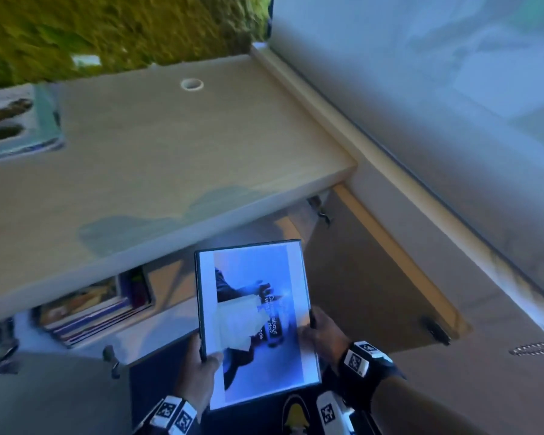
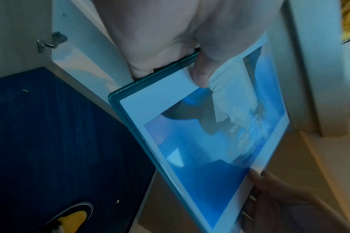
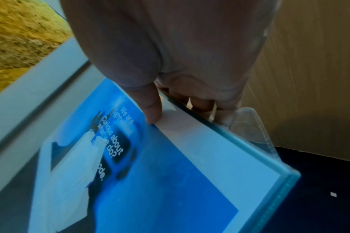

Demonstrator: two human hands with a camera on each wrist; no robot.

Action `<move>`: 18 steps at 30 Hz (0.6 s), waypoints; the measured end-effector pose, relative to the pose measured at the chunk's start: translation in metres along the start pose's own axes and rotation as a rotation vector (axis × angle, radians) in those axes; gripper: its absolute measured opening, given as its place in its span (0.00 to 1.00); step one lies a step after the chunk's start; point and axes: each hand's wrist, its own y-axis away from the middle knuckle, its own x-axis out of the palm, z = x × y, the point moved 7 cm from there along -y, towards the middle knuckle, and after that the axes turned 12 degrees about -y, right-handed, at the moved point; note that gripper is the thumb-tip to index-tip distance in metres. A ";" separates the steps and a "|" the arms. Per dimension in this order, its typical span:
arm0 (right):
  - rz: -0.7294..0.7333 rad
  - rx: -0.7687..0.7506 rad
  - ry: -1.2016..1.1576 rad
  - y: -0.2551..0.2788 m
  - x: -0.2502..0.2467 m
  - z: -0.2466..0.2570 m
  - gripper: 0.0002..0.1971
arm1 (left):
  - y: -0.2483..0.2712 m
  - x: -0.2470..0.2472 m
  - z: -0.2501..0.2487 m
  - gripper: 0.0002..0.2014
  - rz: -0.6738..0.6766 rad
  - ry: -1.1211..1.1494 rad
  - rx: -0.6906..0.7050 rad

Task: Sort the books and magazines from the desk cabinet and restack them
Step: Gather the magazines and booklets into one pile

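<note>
I hold a thin blue-covered folder (image 1: 258,321) with a white border and dark teal edge in front of the open desk cabinet. My left hand (image 1: 201,362) grips its left edge, thumb on the cover (image 2: 200,75) and fingers behind. My right hand (image 1: 318,328) grips the right edge, thumb on top (image 3: 152,108), fingers underneath. The cover (image 3: 150,181) shows white text and a pale paper patch. A stack of books and magazines (image 1: 95,309) lies inside the cabinet under the desk. Another magazine (image 1: 19,120) lies on the desk top at the far left.
The light wooden desk top (image 1: 170,146) has a round cable hole (image 1: 191,84). The cabinet doors (image 1: 374,277) stand open on both sides, hinges showing. Dark blue floor (image 2: 50,141) lies below, with a yellow-toed shoe (image 1: 296,416). A pale wall (image 1: 421,89) runs along the right.
</note>
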 end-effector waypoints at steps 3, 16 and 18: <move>-0.030 -0.053 0.115 -0.060 -0.004 -0.016 0.22 | -0.049 0.020 0.009 0.15 -0.015 -0.006 -0.041; -0.188 -0.334 0.522 -0.313 -0.022 0.111 0.19 | -0.277 0.067 -0.032 0.48 -0.131 -0.375 0.388; -0.207 -0.367 0.573 -0.331 -0.024 0.120 0.20 | -0.296 0.080 -0.033 0.50 -0.129 -0.543 0.424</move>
